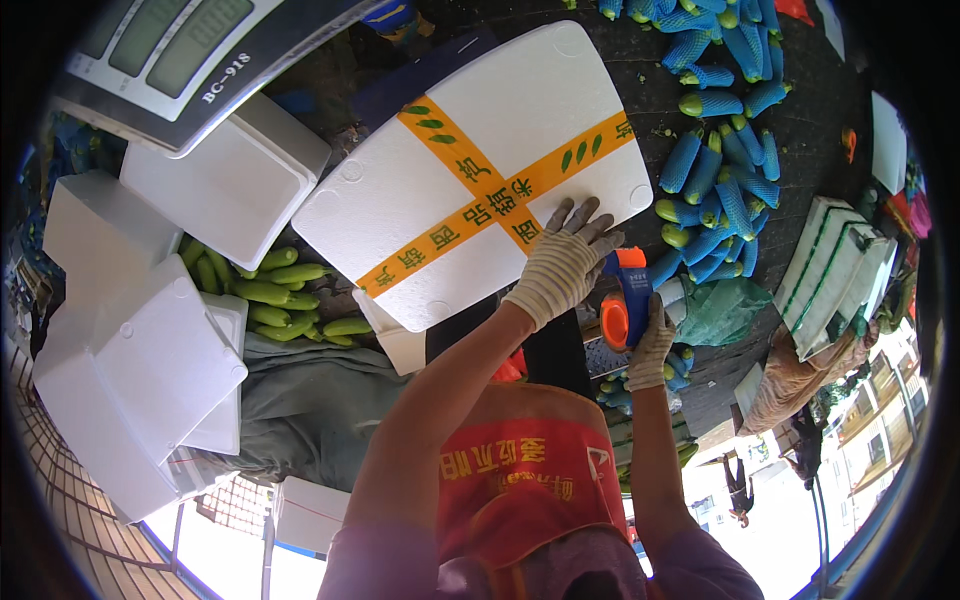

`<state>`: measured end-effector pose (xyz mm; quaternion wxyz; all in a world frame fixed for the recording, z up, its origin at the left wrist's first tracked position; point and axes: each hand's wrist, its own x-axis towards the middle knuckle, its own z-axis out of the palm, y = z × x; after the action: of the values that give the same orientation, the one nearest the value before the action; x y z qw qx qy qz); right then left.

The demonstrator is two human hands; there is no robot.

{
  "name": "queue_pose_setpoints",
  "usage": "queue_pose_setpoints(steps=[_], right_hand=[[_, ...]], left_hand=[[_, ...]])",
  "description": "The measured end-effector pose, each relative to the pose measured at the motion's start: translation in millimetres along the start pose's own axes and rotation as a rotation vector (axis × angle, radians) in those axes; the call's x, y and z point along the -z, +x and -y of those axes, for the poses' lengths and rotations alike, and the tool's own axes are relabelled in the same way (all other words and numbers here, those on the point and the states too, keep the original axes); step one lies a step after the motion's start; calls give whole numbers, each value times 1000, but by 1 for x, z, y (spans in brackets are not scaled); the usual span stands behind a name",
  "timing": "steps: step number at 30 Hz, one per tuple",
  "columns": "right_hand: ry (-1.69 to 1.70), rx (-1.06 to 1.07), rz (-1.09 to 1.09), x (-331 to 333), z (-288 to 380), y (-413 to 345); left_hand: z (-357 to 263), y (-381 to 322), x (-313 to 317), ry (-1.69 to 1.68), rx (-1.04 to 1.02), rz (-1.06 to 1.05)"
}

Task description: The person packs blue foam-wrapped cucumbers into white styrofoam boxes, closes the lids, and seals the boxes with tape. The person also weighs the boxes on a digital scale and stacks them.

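Observation:
A closed white foam box [540, 82] lies before me, with orange printed tape [491, 199] crossing on its lid. My left hand [559, 262], in a striped glove, rests with spread fingers on the lid's near right edge, over one tape strip's end. Just right of the box my right hand [652, 349], also gloved, grips a blue tape dispenser [636, 289] with orange parts. The dispenser is beside the box, and whether its tape is still joined to the box cannot be told.
Zucchini in blue foam nets [720, 172] lie in a heap at the right. Bare zucchini [277, 292], white foam boxes [217, 180] and a loose lid [169, 360] are at the left. A scale [187, 75] stands at the upper left. People [739, 487] are far off at the lower right.

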<state>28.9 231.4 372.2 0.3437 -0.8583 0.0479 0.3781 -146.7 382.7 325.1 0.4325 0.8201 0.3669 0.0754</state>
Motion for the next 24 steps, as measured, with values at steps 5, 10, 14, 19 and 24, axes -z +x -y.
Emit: queue_pose_setpoints(steps=[5,10,14,19,24], right_hand=[[-341,377,473,-21,104,-71],[-618,259,893,-69,145,-79],[-569,82,1143,-114,178,-59],[-764,123,1276,-154,230,-6],[-866,304,1337,-232,322,41]], left_hand=[[-16,-59,87,-1524,926,134],[-13,-110,161,-1843,911,235],[-5,-102,162,-2114,774,-49],[7,-56,145,-2262,897,-458],[92,-34,156,-1505,1201,-712]])
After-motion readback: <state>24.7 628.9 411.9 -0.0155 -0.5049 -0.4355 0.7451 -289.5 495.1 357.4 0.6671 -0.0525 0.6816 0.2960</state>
